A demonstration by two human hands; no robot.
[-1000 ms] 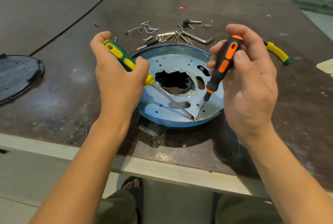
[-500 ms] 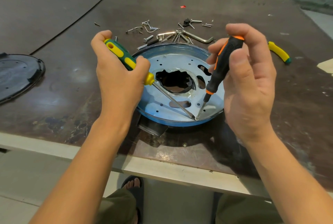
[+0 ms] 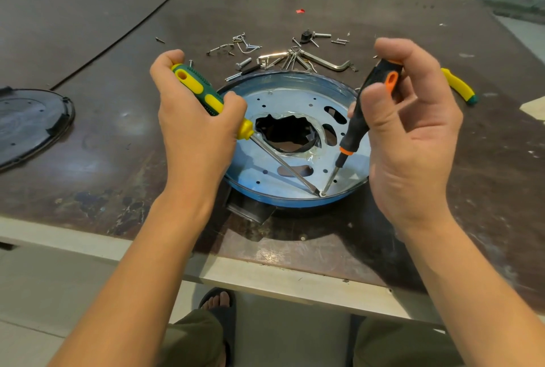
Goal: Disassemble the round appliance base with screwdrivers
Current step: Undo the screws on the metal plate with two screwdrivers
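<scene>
Several screws (image 3: 243, 64) litter the worn brown table (image 3: 118, 166).

The counter (image 3: 118, 145) carries the round base (image 3: 295, 203), loose screws (image 3: 243, 64) at 12 o'clock (hex keys (image 3: 327, 63) too), black cover (image 3: 29, 124) at 9.

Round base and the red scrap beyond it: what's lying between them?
Head view: loose screws, hex keys and a small black part lie on the table between them.
</scene>
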